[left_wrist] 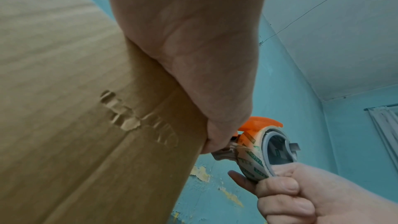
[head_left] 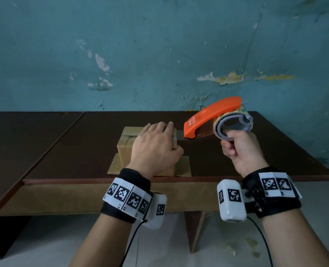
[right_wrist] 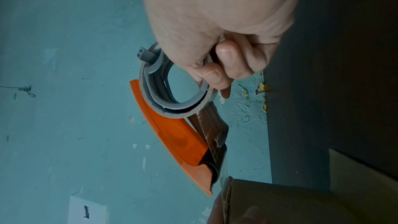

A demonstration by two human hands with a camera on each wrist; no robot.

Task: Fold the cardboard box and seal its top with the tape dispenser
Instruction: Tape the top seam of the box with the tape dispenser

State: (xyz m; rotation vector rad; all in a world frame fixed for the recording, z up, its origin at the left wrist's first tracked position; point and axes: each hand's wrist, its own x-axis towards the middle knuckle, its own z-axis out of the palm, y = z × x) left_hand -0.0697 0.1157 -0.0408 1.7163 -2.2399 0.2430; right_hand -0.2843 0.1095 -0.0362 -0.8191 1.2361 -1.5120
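Note:
A small brown cardboard box (head_left: 125, 144) stands on the dark table (head_left: 86, 143), its bottom flaps spread flat around it. My left hand (head_left: 156, 145) lies flat on the box top, fingers straight and pressing, thumb down the near right side. My right hand (head_left: 240, 149) grips the grey ring of the orange tape dispenser (head_left: 211, 117), held just right of the box. A strip of clear tape (head_left: 179, 135) runs from the dispenser's mouth to the box's right top edge. In the left wrist view the box side (left_wrist: 75, 108) shows a dent, with the dispenser (left_wrist: 262, 144) beyond. The right wrist view shows the dispenser (right_wrist: 172, 132) and box corner (right_wrist: 280, 198).
A peeling blue-green wall (head_left: 159, 54) rises directly behind the table. The table's near edge (head_left: 179, 179) runs below my wrists, with a wooden leg (head_left: 195, 228) and grey floor beneath. A second dark tabletop (head_left: 15, 143) adjoins at the left.

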